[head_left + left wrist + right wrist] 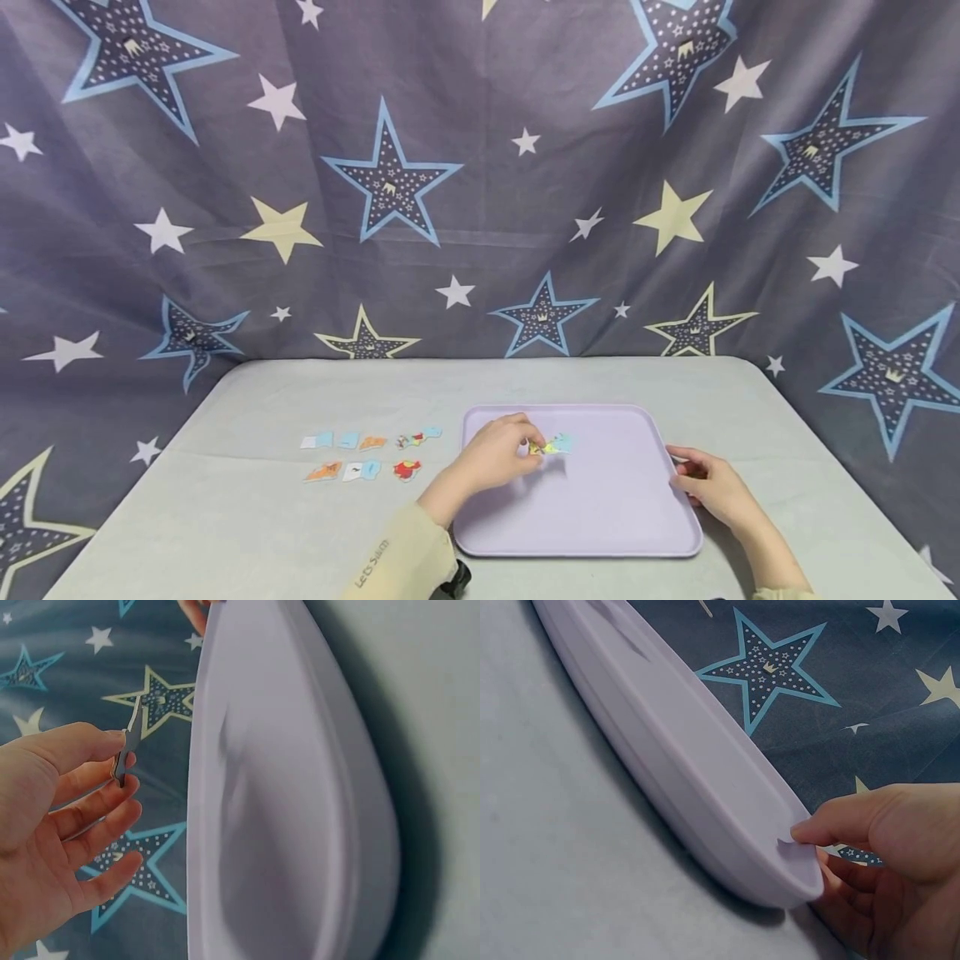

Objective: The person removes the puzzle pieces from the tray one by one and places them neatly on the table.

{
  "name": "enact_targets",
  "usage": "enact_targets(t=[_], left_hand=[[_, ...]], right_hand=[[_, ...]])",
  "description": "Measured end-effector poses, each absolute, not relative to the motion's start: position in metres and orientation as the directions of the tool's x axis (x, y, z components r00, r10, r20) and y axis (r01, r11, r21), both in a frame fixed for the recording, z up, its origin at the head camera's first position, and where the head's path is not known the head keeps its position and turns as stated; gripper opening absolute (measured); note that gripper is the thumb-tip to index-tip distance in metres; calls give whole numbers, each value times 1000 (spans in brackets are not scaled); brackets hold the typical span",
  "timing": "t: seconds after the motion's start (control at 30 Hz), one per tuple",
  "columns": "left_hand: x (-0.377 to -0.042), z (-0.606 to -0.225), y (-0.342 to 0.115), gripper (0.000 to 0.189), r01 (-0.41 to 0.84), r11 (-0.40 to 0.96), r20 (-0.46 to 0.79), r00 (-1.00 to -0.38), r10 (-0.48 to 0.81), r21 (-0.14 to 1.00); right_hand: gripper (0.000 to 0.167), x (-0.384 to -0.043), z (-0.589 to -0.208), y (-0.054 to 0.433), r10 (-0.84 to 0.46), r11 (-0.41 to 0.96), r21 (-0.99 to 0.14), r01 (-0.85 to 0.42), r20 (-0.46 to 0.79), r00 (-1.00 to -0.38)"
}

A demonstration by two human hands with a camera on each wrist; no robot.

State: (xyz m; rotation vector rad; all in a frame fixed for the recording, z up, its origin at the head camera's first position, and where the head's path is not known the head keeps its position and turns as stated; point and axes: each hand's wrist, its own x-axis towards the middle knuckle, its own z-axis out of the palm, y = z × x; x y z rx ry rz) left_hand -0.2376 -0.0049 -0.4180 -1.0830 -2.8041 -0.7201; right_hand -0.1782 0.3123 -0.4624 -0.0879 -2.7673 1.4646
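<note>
My left hand [491,454] is above the left half of a pale purple tray [615,508]. Between thumb and fingertips it pinches a yellow and light-blue puzzle piece [555,446]. Seen nearly edge-on in the left wrist view, the thin puzzle piece [130,742] is held clear of the tray's surface and casts a shadow there; the other fingers are loosely bent. At the tray's right edge, my right hand [716,483] grips the rim. In the right wrist view its thumb lies over the rim of the tray [705,780], with the fingers on the outer side.
Left of the tray, several small puzzle pieces lie in two rows on the grey-covered table [225,533]. Among them are an orange piece [323,472], a red piece [407,471] and a light-blue piece [349,440]. A star-patterned curtain [480,208] hangs behind the table.
</note>
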Motion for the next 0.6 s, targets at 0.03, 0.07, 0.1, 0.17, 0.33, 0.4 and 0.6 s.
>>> enact_targets(t=[0.03, 0.07, 0.1, 0.17, 0.33, 0.4, 0.6], left_hand=[[-237, -417, -7, 18, 644, 645, 211, -756, 620, 411], [-236, -416, -9, 17, 641, 643, 214, -758, 616, 419], [-236, -416, -11, 17, 639, 641, 218, -759, 613, 424], [-235, -415, -15, 17, 637, 639, 227, -762, 606, 431], [-235, -416, -25, 15, 621, 642, 253, -778, 575, 451], [-235, -416, -30, 14, 614, 637, 264, -784, 562, 466], [-234, -415, -41, 14, 591, 633, 283, -803, 525, 500]], right_hand=[[47, -178, -462, 312, 56, 565, -824, 47, -19, -998], [47, -178, -462, 313, 58, 567, -822, 50, -20, -998], [47, -178, -462, 313, 60, 569, -821, 51, -21, -998], [47, -178, -463, 313, 61, 571, -819, 54, -23, -998], [48, -178, -463, 314, 62, 575, -816, 58, -27, -998], [48, -178, -463, 314, 62, 575, -816, 57, -26, -998], [47, -178, -462, 314, 65, 578, -814, 60, -27, -998]])
